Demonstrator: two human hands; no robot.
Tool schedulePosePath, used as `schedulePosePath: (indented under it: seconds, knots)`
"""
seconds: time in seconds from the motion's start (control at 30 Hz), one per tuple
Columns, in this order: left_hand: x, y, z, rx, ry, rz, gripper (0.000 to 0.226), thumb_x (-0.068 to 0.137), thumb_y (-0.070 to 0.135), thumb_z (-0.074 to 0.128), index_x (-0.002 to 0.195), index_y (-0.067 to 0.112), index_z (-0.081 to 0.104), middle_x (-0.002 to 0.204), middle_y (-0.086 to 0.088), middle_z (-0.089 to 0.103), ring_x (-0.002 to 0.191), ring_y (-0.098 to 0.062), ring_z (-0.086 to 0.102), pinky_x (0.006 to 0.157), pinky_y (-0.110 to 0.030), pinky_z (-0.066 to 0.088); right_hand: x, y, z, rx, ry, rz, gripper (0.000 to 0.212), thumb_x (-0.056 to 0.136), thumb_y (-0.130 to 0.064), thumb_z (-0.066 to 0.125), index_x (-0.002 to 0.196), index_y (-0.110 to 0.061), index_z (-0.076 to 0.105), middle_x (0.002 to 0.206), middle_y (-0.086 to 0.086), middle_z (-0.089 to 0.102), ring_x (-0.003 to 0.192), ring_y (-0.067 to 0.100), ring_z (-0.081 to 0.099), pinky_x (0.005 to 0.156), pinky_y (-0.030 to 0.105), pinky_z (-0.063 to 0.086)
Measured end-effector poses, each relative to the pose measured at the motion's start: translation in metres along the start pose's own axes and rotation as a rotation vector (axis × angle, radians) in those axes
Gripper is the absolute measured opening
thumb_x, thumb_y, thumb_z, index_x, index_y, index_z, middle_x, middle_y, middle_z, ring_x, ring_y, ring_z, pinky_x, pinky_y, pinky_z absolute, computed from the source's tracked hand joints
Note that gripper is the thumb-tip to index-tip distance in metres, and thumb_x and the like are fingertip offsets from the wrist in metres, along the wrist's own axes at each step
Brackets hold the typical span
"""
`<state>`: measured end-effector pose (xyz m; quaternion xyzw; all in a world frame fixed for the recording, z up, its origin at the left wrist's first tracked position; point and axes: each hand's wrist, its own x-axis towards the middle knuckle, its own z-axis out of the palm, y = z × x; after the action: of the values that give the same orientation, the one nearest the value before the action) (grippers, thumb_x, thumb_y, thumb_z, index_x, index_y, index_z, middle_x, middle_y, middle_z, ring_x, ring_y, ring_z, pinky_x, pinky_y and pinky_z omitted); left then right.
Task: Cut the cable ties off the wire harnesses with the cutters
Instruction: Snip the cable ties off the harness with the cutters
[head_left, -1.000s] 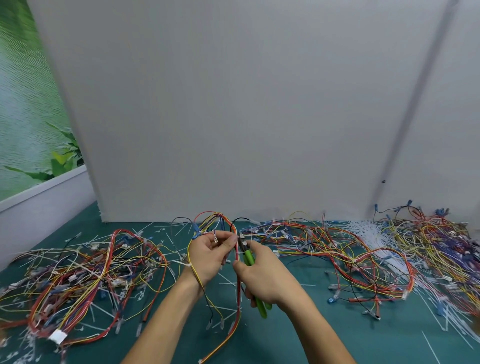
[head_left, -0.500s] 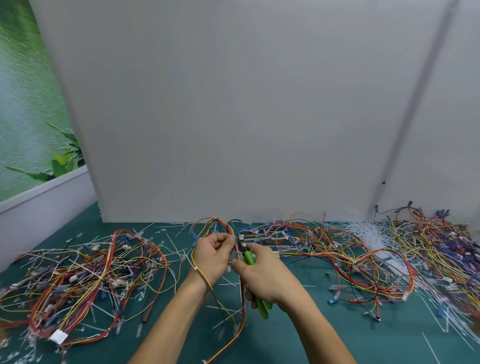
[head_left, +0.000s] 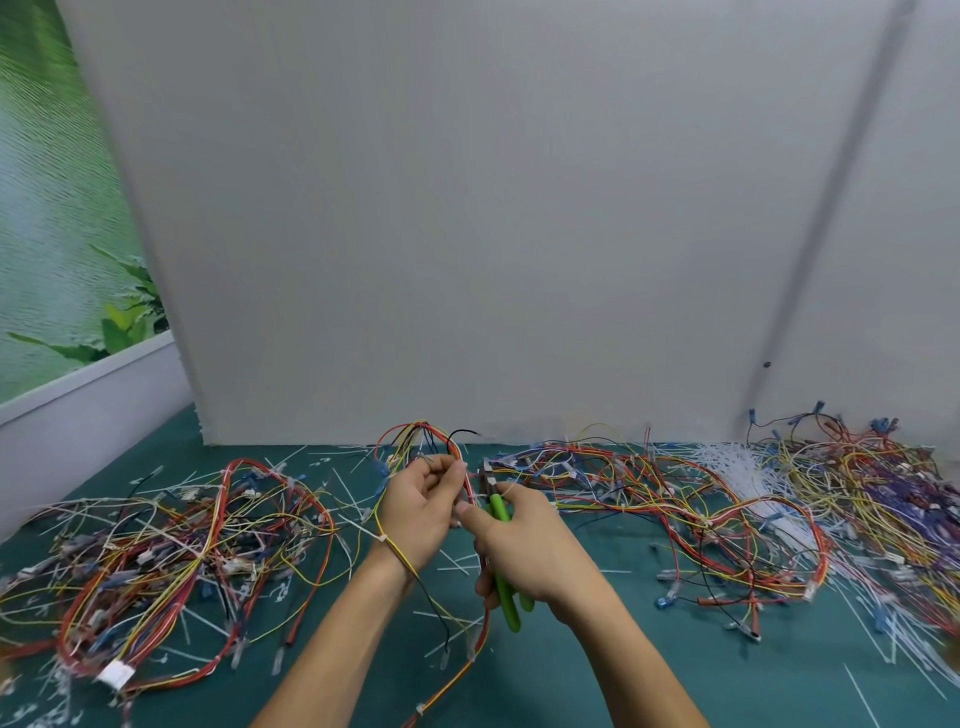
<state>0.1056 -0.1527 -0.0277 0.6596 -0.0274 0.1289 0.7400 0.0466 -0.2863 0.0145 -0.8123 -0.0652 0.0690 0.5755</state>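
While the left hand (head_left: 421, 514) is pinching the wire harness (head_left: 422, 427), the right hand (head_left: 524, 551) is gripping the cutters (head_left: 500, 512) by the green handles. Their tips are sitting just beside the pinched wires (jaw gap too small to tell).

Both bare forearms are reaching in from the lower edge, converging mid-frame. The left hand (head_left: 418, 514) is curling its fingers round a looped bundle of red, yellow and black wires (head_left: 418, 439). The right hand (head_left: 527, 553), just beside it, is gripping green-handled metal cutters (head_left: 500, 512), its thumb stretching towards the left hand.
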Motion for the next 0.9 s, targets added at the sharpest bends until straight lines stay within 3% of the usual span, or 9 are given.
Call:
schedulePosePath:
  seconds: [0.13, 0.23, 0.5, 0.63, 0.8, 0.9]
  knots:
    - [-0.0012, 0.0032, -0.0011, -0.006, -0.027, -0.003, 0.007, 0.098, 0.008, 0.061, 0.092, 0.012, 0.064, 0.070, 0.001, 0.071, 0.062, -0.012, 0.063, 0.058, -0.026, 0.053, -0.0004, -0.0009, -0.0001, 0.041, -0.006, -0.015, 0.016, 0.097, -0.035, 0.062, 0.100, -0.021, 0.056, 0.066, 0.001, 0.062, 0.054, 0.029, 0.069, 0.061, 0.059, 0.062]
    - [-0.0015, 0.0046, -0.0010, 0.005, -0.034, 0.011, 0.008, 0.099, 0.008, 0.060, 0.092, 0.012, 0.062, 0.063, 0.003, 0.069, 0.057, -0.010, 0.060, 0.054, -0.023, 0.050, -0.0003, -0.0014, -0.0022, 0.055, -0.010, -0.013, 0.021, 0.096, -0.034, 0.063, 0.104, -0.016, 0.056, 0.074, 0.008, 0.062, 0.053, 0.028, 0.068, 0.061, 0.059, 0.062]
    - [-0.0020, 0.0032, 0.0021, -0.017, 0.015, 0.017, 0.006, 0.100, 0.009, 0.059, 0.094, 0.012, 0.060, 0.063, 0.006, 0.069, 0.052, -0.004, 0.060, 0.047, -0.019, 0.049, 0.0004, -0.0007, -0.0050, 0.076, -0.007, -0.010, 0.030, 0.097, -0.032, 0.066, 0.114, -0.010, 0.055, 0.080, 0.010, 0.060, 0.052, 0.024, 0.065, 0.055, 0.042, 0.060]
    - [-0.0015, 0.0010, 0.0019, -0.015, 0.028, 0.003, 0.005, 0.101, 0.012, 0.058, 0.097, 0.009, 0.059, 0.058, 0.004, 0.065, 0.046, -0.004, 0.053, 0.042, -0.018, 0.043, 0.0006, -0.0008, -0.0058, 0.136, -0.023, 0.024, 0.039, 0.098, -0.029, 0.065, 0.128, -0.008, 0.051, 0.081, 0.012, 0.061, 0.055, 0.025, 0.065, 0.051, 0.037, 0.058]
    - [-0.0013, 0.0021, 0.0014, 0.012, 0.004, 0.028, 0.007, 0.102, 0.011, 0.055, 0.095, 0.009, 0.057, 0.051, 0.004, 0.058, 0.043, -0.005, 0.047, 0.042, -0.017, 0.040, 0.0029, 0.0002, -0.0048, 0.223, -0.087, 0.068, 0.013, 0.099, -0.014, 0.054, 0.112, -0.014, 0.054, 0.090, 0.013, 0.065, 0.069, 0.029, 0.072, 0.069, 0.049, 0.062]
    - [-0.0021, 0.0039, 0.0001, 0.028, -0.018, 0.034, 0.009, 0.102, 0.010, 0.055, 0.093, 0.011, 0.056, 0.051, 0.005, 0.057, 0.045, -0.007, 0.047, 0.044, -0.018, 0.040, 0.0056, 0.0029, -0.0072, 0.284, -0.114, 0.132, 0.020, 0.098, -0.009, 0.044, 0.115, -0.016, 0.053, 0.094, 0.014, 0.070, 0.081, 0.033, 0.075, 0.077, 0.053, 0.062]
